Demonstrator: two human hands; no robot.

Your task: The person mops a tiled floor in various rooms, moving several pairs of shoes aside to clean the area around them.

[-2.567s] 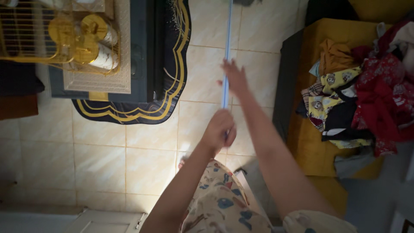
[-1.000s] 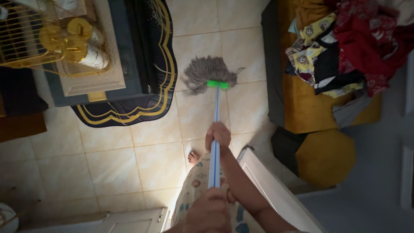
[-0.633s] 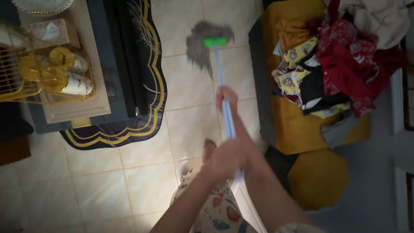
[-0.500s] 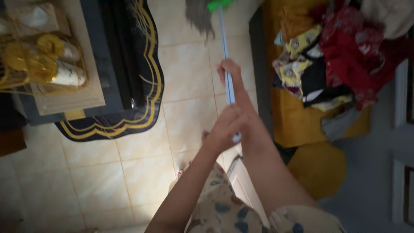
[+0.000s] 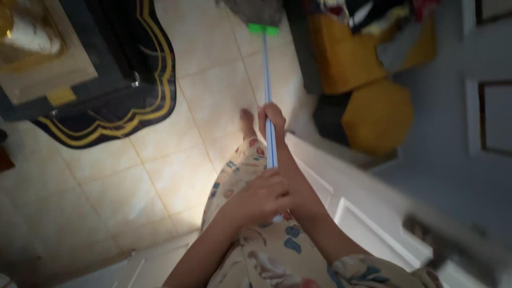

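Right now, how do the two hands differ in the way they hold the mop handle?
The right hand grips the mop handle lower down, nearer the green mop head, with its arm stretched out. The left hand holds the upper end, close to the patterned dress, with its fingers curled around the handle. Both hands are bare and closed on the same handle.

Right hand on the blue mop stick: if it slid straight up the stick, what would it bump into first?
Probably the green mop head. The right hand has only bare blue handle ahead of it until there.
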